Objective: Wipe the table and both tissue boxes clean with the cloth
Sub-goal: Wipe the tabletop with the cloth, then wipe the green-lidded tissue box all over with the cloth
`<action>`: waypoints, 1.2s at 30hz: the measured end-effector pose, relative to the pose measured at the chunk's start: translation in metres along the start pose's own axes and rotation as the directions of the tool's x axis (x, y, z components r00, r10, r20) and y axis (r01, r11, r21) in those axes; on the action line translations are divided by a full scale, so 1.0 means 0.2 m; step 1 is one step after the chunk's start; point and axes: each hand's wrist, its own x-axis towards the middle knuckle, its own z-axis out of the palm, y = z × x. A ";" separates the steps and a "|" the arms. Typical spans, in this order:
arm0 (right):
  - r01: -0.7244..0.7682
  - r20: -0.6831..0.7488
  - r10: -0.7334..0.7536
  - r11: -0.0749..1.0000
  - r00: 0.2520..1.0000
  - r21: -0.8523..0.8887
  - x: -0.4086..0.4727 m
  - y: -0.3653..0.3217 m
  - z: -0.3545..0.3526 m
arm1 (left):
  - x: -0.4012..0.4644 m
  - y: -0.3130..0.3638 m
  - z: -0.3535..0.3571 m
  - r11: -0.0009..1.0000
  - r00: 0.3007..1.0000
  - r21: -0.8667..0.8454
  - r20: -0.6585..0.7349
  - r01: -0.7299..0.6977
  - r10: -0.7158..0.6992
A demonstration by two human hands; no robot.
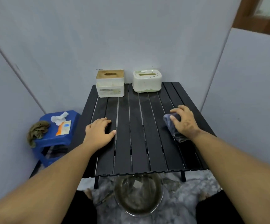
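A black slatted table (136, 143) stands against the grey wall. Two tissue boxes sit at its far edge: a white one with a wooden lid (110, 83) on the left and a cream one with green smears (147, 81) on the right. My right hand (185, 122) presses a dark grey cloth (173, 126) onto the right side of the table, fingers curled over it. The cloth's tail sticks out under my wrist. My left hand (99, 130) lies flat on the left side of the table, fingers apart, holding nothing.
A blue plastic stool (55, 139) stands left of the table with a crumpled white tissue (59, 118), an orange-and-white packet (64, 130) and an olive rag (37, 130) on it. A glass bowl of murky water (138, 194) sits on a grey fluffy rug below the table's near edge.
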 end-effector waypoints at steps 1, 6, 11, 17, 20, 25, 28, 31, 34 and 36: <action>-0.005 0.096 0.012 0.998 0.995 -0.067 -0.01 0.02 0.04 | 0.00 0.00 0.00 1.000 1.000 0.002 -0.006 0.000 0.000; 0.066 0.257 0.044 0.913 0.965 -0.403 0.01 0.07 0.13 | 0.01 0.01 0.01 1.000 1.000 0.024 -0.011 -0.002 0.002; 0.041 0.038 -0.035 0.979 0.999 -0.199 0.09 0.12 0.22 | 0.04 0.06 0.00 1.000 1.000 -0.007 -0.023 0.002 -0.002; 0.054 -0.227 -0.037 0.996 0.973 0.073 0.34 0.03 0.15 | 0.32 0.27 -0.03 0.953 0.994 -0.283 -0.053 -0.111 0.100; 0.030 -0.286 0.053 0.960 0.957 0.277 0.57 -0.02 0.09 | 0.56 0.39 -0.01 0.924 0.994 -0.368 -0.044 -0.105 0.095; -0.047 -0.381 0.203 0.923 0.902 0.381 1.02 -0.04 0.10 | 0.95 0.55 0.02 0.882 0.999 -0.471 -0.039 -0.028 0.011; -0.055 -0.376 0.226 0.909 0.899 0.414 1.23 -0.03 0.16 | 1.13 0.61 0.05 0.884 0.994 -0.462 -0.100 -0.074 0.031; -0.022 -0.320 0.175 0.903 0.931 0.430 1.34 -0.01 0.23 | 1.25 0.64 0.10 0.883 0.988 -0.467 -0.152 -0.053 -0.020; 0.017 -0.191 0.085 0.879 0.978 0.477 1.37 0.01 0.30 | 1.32 0.66 0.16 0.851 0.985 -0.523 -0.163 -0.035 -0.060; 0.031 -0.182 0.065 0.877 0.981 0.479 1.36 0.01 0.32 | 1.34 0.66 0.19 0.805 0.980 -0.593 -0.177 -0.036 -0.087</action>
